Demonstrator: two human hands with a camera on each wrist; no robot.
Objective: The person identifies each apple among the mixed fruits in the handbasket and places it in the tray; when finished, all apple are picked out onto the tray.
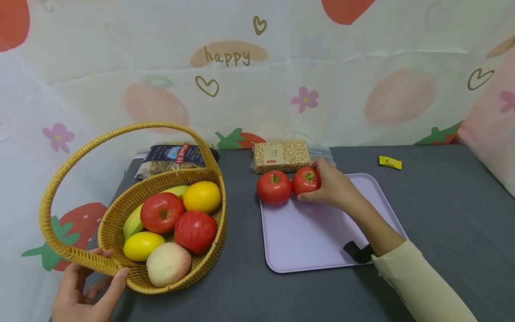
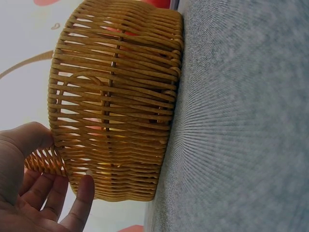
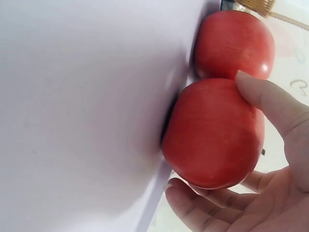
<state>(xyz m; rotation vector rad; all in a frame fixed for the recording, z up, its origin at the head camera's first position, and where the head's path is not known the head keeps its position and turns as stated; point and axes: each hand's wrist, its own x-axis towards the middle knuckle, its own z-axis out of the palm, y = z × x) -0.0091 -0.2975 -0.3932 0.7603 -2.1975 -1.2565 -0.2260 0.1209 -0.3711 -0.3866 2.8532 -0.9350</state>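
Observation:
My right hand (image 1: 329, 185) grips a red apple (image 1: 306, 180) at the back left of a lilac tray (image 1: 314, 241). In the right wrist view, thumb and fingers lie around this apple (image 3: 215, 135), which touches a second apple (image 3: 235, 44) beside it. That other apple (image 1: 274, 188) sits at the tray's back left corner. My left hand (image 1: 90, 288) holds the yellow wicker basket (image 1: 209, 264) where its handle meets the rim. In the basket are two red apples (image 1: 162, 212), a peach (image 1: 169, 264), yellow lemon-like fruits (image 1: 144, 246) and a partly hidden banana (image 1: 133, 222).
Behind the basket lies a dark blue pasta bag (image 1: 173, 156). A clear pack of pale grains (image 1: 281, 155) is behind the tray. A small yellow wrapped packet (image 1: 390, 162) lies at the back right of the grey table (image 1: 450, 223). A printed cloth (image 1: 342, 112) hangs behind.

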